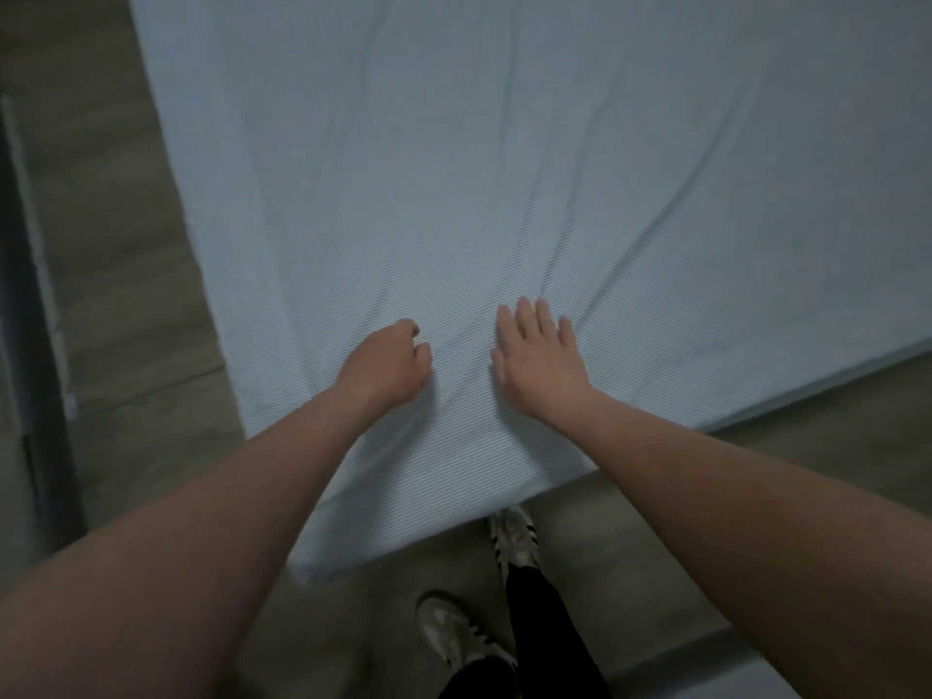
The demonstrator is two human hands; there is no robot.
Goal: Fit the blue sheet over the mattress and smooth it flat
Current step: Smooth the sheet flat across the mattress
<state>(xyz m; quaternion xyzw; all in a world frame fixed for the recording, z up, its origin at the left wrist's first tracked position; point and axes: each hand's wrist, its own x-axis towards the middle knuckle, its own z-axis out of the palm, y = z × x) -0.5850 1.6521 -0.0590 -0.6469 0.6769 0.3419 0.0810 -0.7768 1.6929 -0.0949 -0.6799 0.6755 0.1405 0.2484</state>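
Now, at the bed's near corner, seen from your head camera:
Sheet: the blue sheet lies spread over the mattress, filling most of the view; its near corner hangs down the side just in front of your shoes; long creases run away from your hands toward the far side.
Left hand: your left hand sits on the sheet near the corner, fingers curled under; whether they pinch cloth cannot be told.
Right hand: your right hand lies flat just beside the left, fingers straight and spread, palm pressing the sheet; a crease starts at its fingertips.
Surroundings: grey-brown floor borders the mattress on the left and along the near edge.
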